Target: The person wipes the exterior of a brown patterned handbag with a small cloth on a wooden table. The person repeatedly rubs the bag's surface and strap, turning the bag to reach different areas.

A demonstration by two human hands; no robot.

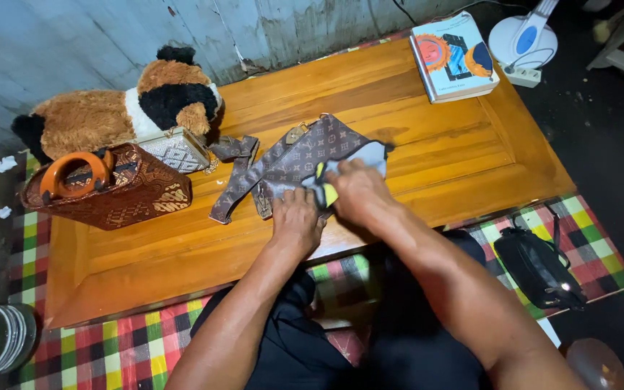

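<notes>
Seen from the head camera, a person sits at a low wooden board [427, 166] with a brown patterned bag [305, 155] lying near its middle. The left hand [296, 220] presses flat on the bag's near edge, fingers spread rather than clenched. The right hand [355, 191] grips a grey-and-yellow cloth [341, 173] against the bag. Left of the bag sit a small silver clutch [176, 149], a brown handbag with an orange handle [110, 188] and a plush toy [124, 108]. A book [453, 61] lies beyond the bag to its right; a black bag [539, 267] rests on the checked mat [131, 347].
</notes>
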